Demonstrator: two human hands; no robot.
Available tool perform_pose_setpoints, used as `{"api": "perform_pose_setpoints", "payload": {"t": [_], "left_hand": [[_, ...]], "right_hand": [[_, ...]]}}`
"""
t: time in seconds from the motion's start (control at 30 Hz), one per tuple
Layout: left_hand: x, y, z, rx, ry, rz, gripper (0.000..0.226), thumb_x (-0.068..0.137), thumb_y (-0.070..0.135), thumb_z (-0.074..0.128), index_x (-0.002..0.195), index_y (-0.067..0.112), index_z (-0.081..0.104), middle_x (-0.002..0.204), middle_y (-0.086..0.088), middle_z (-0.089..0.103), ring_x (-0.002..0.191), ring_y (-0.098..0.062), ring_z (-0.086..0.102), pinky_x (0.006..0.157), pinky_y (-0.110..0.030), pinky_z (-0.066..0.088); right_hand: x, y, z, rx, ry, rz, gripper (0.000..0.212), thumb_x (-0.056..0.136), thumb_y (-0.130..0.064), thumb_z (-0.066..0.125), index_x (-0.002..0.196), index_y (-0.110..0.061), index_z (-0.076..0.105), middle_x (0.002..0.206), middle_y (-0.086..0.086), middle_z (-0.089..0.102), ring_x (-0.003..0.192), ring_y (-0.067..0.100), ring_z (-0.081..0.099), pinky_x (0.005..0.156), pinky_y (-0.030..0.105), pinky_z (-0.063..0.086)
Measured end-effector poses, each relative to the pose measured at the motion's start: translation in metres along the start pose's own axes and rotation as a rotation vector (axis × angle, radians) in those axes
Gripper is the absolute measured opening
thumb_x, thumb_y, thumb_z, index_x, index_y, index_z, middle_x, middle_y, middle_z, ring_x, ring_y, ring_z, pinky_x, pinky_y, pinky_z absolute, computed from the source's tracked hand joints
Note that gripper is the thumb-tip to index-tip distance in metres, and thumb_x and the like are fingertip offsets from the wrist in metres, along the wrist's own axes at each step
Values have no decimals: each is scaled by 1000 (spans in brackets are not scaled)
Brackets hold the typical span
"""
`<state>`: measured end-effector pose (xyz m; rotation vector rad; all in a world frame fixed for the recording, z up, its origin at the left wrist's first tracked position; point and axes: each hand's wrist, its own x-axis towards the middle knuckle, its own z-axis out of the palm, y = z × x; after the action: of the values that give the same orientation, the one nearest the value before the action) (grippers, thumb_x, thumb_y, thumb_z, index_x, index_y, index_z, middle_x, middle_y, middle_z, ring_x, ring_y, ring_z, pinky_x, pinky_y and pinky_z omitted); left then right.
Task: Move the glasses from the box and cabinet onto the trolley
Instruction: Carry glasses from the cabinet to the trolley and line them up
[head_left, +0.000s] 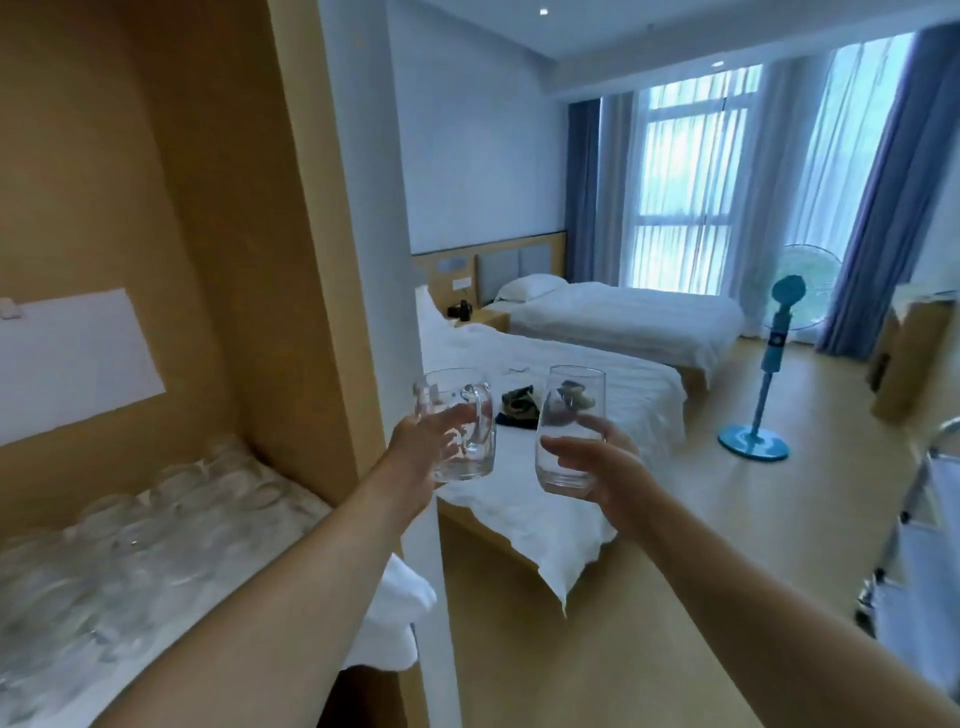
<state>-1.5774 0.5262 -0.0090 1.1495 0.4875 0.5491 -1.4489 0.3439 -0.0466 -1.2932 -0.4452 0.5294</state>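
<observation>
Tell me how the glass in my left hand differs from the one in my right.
The glass mug in the left hand has a handle and straight sides; the tumbler in the right hand has no handle and narrows towards its base. The mug looks wider and squatter, the tumbler slimmer and taller. Both are clear, empty and held upright.

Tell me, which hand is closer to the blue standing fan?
The right. The right hand, holding a tumbler, is on the fan's side; the left hand, gripping a mug, is farther, near the cabinet.

Bare forearms (291, 587); no sleeves, no jewellery
</observation>
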Motion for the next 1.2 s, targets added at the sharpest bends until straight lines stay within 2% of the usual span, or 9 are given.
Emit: {"api": "perform_pose_setpoints", "payload": {"t": [0.13, 0.3, 0.43, 0.5, 0.6, 0.7, 0.87, 1.0, 1.2], "left_hand": [[12, -37, 57, 100, -112, -79, 100, 39, 35, 96, 129, 8, 64, 121, -16, 71, 115, -40, 65, 105, -56, 49], [37, -73, 126, 176, -284, -133, 88, 37, 34, 97, 119, 13, 72, 110, -11, 76, 109, -36, 69, 101, -54, 53], [57, -103, 181, 209, -459, -183, 71, 57, 25, 96, 121, 11, 69, 107, -12, 77, 99, -32, 74, 94, -47, 57], [68, -116, 210, 225, -537, -191, 60, 64, 21, 91, 119, 9, 70, 104, -14, 77, 96, -33, 75, 91, -46, 59], [87, -133, 250, 240, -675, -183, 69, 59, 26, 91, 122, 6, 69, 109, -17, 75, 101, -35, 73, 93, -47, 58], [110, -144, 289, 253, -785, -171, 60, 60, 28, 88, 115, 9, 73, 106, -16, 76, 100, -33, 73, 94, -48, 56], [154, -164, 349, 260, -906, -233, 69, 57, 29, 90, 118, 5, 70, 114, -21, 73, 97, -31, 67, 104, -50, 49], [187, -187, 382, 268, -989, -287, 67, 51, 32, 93, 110, 7, 74, 97, -13, 75, 91, -30, 65, 96, -49, 50], [224, -229, 412, 310, -1023, -354, 77, 49, 37, 95, 116, 6, 73, 101, -13, 76, 84, -24, 71, 87, -40, 57]], "right_hand": [[-11, 1, -65, 16, 104, 37, 106, 49, -27, 98, 140, -26, 45, 125, 15, 58, 117, 34, 58, 96, 56, 55], [-18, 1, -138, 58, 234, 39, 106, 50, -24, 97, 141, -24, 43, 126, 16, 63, 112, 36, 65, 93, 56, 57], [-19, 2, -189, 48, 396, 43, 103, 51, -19, 97, 141, -21, 46, 113, 12, 71, 97, 29, 72, 85, 54, 60], [-19, 2, -212, 30, 459, 44, 106, 47, -22, 99, 140, -21, 47, 115, 13, 69, 102, 30, 68, 85, 53, 60], [-16, -1, -248, 17, 556, 37, 105, 49, -20, 98, 140, -22, 46, 121, 13, 65, 114, 34, 61, 95, 60, 54], [-11, -8, -283, -10, 656, 36, 97, 57, -20, 97, 140, -23, 46, 124, 13, 64, 116, 35, 61, 97, 60, 53], [8, -18, -326, 7, 800, 18, 87, 62, -17, 93, 135, -21, 47, 116, 15, 63, 104, 30, 64, 62, 41, 62], [27, -9, -354, 12, 863, 30, 90, 62, -22, 94, 138, -21, 45, 122, 16, 59, 110, 33, 61, 74, 48, 62], [52, 16, -384, 27, 907, 77, 89, 63, -26, 95, 137, -26, 45, 122, 14, 58, 110, 32, 61, 81, 50, 62]]}}
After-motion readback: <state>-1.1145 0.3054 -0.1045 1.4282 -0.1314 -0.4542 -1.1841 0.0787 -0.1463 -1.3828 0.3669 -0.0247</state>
